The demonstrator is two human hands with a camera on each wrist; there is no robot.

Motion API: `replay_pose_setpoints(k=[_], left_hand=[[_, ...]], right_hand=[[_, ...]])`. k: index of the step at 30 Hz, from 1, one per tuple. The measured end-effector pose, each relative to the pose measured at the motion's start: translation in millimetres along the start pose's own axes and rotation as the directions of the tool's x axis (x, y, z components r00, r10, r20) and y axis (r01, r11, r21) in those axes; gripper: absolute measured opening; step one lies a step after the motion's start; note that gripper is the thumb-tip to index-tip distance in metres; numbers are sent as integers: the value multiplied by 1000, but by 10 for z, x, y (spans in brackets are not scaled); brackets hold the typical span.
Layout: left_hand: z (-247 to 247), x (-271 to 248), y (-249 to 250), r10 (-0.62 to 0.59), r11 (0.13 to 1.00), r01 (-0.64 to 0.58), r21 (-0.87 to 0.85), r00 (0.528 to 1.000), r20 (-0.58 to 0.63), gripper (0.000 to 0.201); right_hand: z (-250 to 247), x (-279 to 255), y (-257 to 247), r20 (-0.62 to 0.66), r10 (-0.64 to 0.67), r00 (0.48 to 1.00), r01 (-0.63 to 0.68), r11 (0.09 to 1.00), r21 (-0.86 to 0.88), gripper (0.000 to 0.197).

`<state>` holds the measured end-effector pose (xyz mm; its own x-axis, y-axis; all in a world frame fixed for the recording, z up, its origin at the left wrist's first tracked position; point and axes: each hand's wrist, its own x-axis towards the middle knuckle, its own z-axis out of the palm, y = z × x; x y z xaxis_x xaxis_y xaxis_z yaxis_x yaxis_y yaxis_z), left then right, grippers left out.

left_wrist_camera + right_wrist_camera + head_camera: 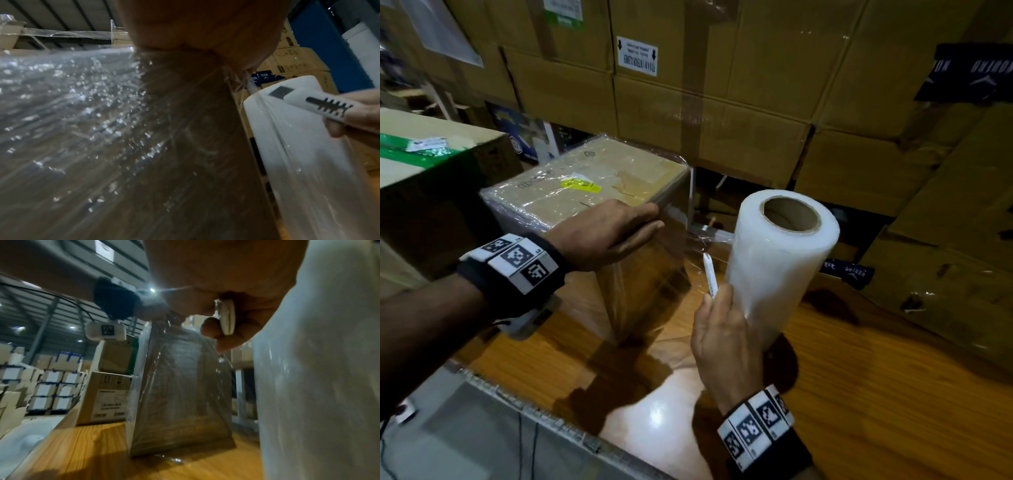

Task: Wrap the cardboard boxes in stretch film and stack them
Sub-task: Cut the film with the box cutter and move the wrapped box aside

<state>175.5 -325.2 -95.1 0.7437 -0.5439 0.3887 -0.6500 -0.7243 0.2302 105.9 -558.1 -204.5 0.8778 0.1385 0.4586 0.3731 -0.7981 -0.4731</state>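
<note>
The left hand point(606, 231) lies flat, fingers straight, on the wrapped box point(585, 192); the right hand point(722, 329) grips a white cutter point(710, 274) against the film beside the upright roll point(780, 257) on the table point(859, 394).

Box point(585, 181): brown, yellow label point(582, 185), clear glossy film. Roll point(777, 260): milky white, tan core. Counter point(859, 394): orange wood grain; cutter point(710, 275) white.

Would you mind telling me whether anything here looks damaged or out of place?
The big stacked cartons right of the film roll are crumpled, with torn patches. The wrapped box under the left hand looks intact.
</note>
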Motion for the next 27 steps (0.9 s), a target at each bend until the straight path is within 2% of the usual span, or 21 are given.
replay_pose_setpoints(k=[6, 9, 13, 16, 19, 23, 25, 27], left_hand=[[5, 1, 15, -13, 999, 14, -37, 1000, 21, 31], [0, 3, 5, -9, 999, 10, -45, 1000, 29, 33], [-4, -4, -18, 13, 998, -12, -61, 1000, 27, 33], [-7, -3, -16, 44, 997, -43, -60, 999, 20, 28], [-3, -1, -43, 35, 996, -33, -78, 999, 19, 31], [-20, -11, -77, 87, 995, -86, -42, 996, 14, 20], [-47, -37, -118, 106, 994, -105, -26, 994, 29, 22], [-85, -64, -163, 118, 993, -117, -14, 991, 57, 33]], right_hand=[[191, 38, 56, 33, 52, 998, -48, 994, -97, 31], [297, -14, 73, 49, 83, 995, -74, 984, -162, 30], [373, -96, 72, 166, 160, 973, -113, 958, -263, 25], [408, -159, 95, 223, 209, 952, -157, 961, -230, 23], [440, -247, 101, 239, 238, 941, -169, 946, -276, 21], [436, -308, 90, 292, 275, 916, -190, 939, -287, 18], [423, -297, 75, 309, 292, 905, -198, 933, -301, 20], [415, -307, 70, 329, 297, 896, -200, 934, -297, 21]])
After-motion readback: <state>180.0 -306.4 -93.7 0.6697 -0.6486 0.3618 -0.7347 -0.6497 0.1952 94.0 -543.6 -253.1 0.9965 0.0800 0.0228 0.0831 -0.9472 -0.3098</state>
